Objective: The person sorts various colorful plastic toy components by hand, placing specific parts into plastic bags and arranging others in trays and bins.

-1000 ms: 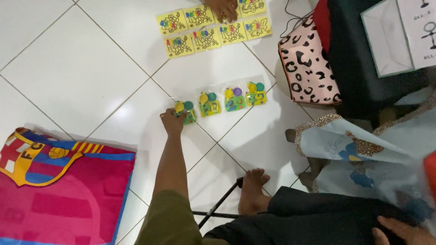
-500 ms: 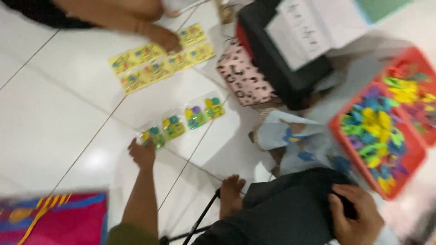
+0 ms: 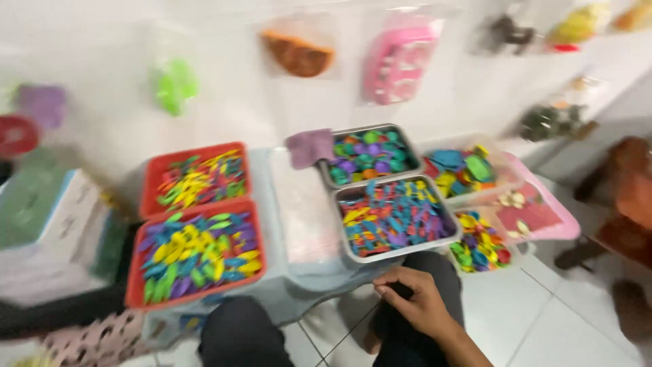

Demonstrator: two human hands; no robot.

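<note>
Since the earlier frames the view has swung up off the yellow cards on the floor tiles; those cards and the left hand laid on them are gone from sight, and trays of coloured pieces now fill the middle of the frame.

Right hand (image 3: pixel 415 302), lower centre: rests on the dark-trousered knee, fingers loosely curled, grasping nothing that shows. Left hand not in view.

Nearest thing: metal tray (image 3: pixel 396 219) of blue, yellow and purple pieces, just above the hand, close but apart. Behind it a second metal tray (image 3: pixel 367 155) with rounder pieces, a purple cloth (image 3: pixel 309 146) draped at its left corner.

Step, as I judge it: a pause between placings, hand idle in front of the supply. Any reach from here would be short and upward to the near metal tray; its rim must be cleared.

Around: two red trays (image 3: pixel 197 214) of leaf-shaped pieces at centre left, one behind the other; clear tubs of pieces at right (image 3: pixel 468 170); a pink tray (image 3: pixel 543 214) further right. Bagged toys hang on the wall above, blurred. White box at left edge.

In the way: nothing between hand and near tray. Motion blur throughout; the pieces' exact shapes are hard to tell.
</note>
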